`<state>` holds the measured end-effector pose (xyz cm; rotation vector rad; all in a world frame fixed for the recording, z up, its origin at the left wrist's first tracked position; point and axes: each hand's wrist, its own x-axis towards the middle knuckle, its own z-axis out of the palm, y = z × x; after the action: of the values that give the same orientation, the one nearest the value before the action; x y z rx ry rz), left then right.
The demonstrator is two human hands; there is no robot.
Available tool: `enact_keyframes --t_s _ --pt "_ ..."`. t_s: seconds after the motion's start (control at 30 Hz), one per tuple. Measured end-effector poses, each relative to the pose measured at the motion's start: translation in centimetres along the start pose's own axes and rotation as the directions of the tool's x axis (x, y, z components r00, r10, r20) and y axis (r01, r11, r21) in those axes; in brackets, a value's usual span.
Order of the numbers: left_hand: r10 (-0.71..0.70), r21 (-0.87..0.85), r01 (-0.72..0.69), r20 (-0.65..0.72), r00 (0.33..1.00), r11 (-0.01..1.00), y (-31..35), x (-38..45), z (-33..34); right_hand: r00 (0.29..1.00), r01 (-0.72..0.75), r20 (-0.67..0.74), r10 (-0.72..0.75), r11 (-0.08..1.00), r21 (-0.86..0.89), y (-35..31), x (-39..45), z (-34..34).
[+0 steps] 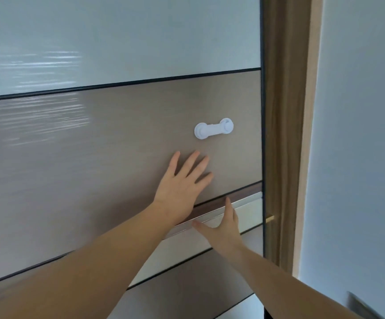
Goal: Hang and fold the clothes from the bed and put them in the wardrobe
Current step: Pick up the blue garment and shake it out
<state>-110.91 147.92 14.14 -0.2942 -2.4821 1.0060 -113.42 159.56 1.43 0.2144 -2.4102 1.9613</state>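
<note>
A close view of a wardrobe door (94,146), a sliding panel split into bands by thin dark lines. The top band is pale grey-white and glossy, with streaks of reflected light near its left edge. Below it runs a wide beige band with a faint woodgrain. Under that come a narrow dark brown strip and a silvery strip (244,206), then more beige and pale bands towards the bottom edge.

A white plastic child lock (214,128) is stuck on the beige band near the door's right edge, two round pads joined by a short strap.

Two bare forearms reach up from the bottom of the view. The left hand (180,187) lies flat on the beige band just below the lock, fingers straight and spread, gripping nothing. The right hand (223,224) sits lower, near the door's right edge, over the silvery strip; its fingers are extended and its thumb points left, and it holds nothing. Whether its palm touches the door cannot be told.

A dark frame runs down the door's right edge. Beside it hangs a brown curtain (283,134), then a tan wooden post, then a pale blue-grey wall (359,157). A small brass-coloured fitting shows just right of the frame, level with the right hand. A blurred grey object sits in the bottom right corner.
</note>
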Motion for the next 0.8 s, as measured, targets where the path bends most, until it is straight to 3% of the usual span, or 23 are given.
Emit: enact_keyframes --t_s 0.27,0.8 --pt "0.133 -0.026 -0.135 -0.063 0.989 0.991 2.5 5.3 -1.1 0.991 -0.085 -0.102 0.084 0.996 0.0 1.3 4.4 -5.3" --pt "0.099 -0.033 -0.099 -0.022 0.995 0.994 3.2 5.7 -1.3 0.992 -0.08 -0.105 0.075 0.996 -0.042 1.6 5.2 -5.3"
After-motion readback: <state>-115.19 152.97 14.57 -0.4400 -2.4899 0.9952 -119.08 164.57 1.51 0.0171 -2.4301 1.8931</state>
